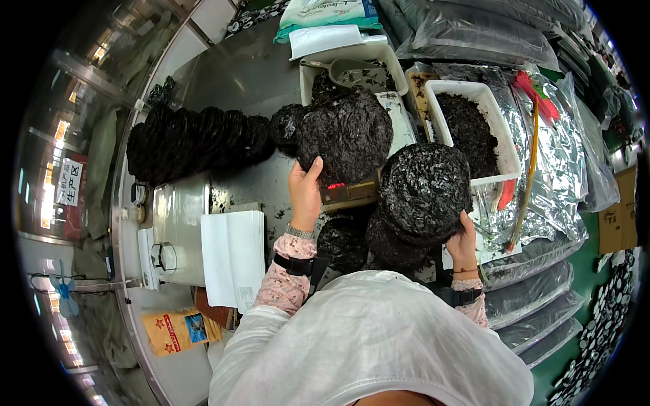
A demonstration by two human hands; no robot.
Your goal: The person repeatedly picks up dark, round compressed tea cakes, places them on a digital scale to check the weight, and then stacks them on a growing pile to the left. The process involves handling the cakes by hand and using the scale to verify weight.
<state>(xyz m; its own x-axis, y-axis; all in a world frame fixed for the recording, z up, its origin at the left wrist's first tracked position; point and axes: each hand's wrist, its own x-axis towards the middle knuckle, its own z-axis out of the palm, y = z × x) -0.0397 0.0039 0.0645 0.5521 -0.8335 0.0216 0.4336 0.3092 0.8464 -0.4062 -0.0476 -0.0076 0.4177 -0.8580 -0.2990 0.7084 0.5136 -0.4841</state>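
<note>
My left hand [304,195] grips the near edge of a dark round cake of dried seaweed [350,134], thumb on top. That cake is held over a scale, whose white platform [401,119] and red-lit display [335,187] show partly. My right hand [462,243] holds the right edge of a shiny black stack of round seaweed cakes [424,188]; how many are in it I cannot tell. Below, between my forearms, lie more seaweed cakes [343,243], partly hidden. A long row of cakes [198,142] leans on edge along the steel table [228,66] at the left.
Behind the scale, a white bin [401,83] contains seaweed scraps and a scoop [350,71]. Another white bin [508,147] of scraps stands right. Silver foil [558,167], a red-headed brush [535,96] and filled plastic bags [533,289] lie beyond. White sheets [233,256] lie left.
</note>
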